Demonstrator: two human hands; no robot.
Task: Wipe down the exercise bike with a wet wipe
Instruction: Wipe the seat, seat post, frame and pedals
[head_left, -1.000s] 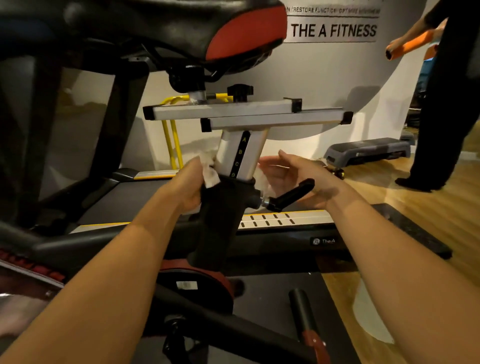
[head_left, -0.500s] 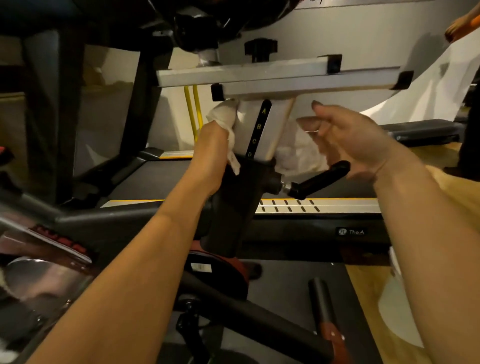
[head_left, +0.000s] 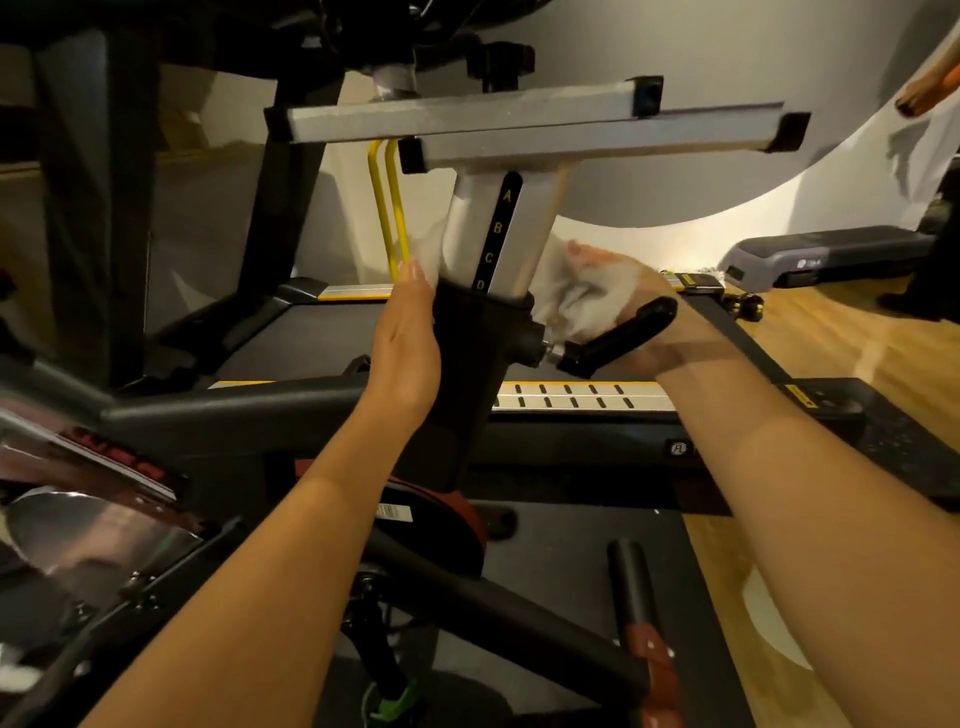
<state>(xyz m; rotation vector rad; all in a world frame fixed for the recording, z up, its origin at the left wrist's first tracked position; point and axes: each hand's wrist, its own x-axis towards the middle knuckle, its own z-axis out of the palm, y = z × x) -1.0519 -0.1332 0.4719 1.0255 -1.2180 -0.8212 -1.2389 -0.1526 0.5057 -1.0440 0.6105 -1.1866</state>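
Observation:
The exercise bike's silver seat post (head_left: 527, 234), lettered A to D, rises from a black sleeve (head_left: 467, 374) under the seat's slide rails (head_left: 519, 117). A white wet wipe (head_left: 574, 304) passes behind the post. Its left end (head_left: 427, 249) shows above my left hand (head_left: 408, 343), which lies along the sleeve's left side and holds that end, its fingers partly hidden. My right hand (head_left: 623, 296) grips the bunched right end just right of the post, above the black clamp lever (head_left: 623, 332). The right hand is blurred.
A treadmill (head_left: 571, 402) stands right behind the bike. The shiny flywheel (head_left: 78, 540) is at lower left and the bike's frame tube (head_left: 493, 603) runs below my arms. A grey step platform (head_left: 826, 254) sits on the wood floor at right. Another person's hand (head_left: 922, 96) shows at the top right.
Both hands slid up the post with the wipe and have now come back down to the sleeve's top. The view has tilted, so the saddle is out of sight.

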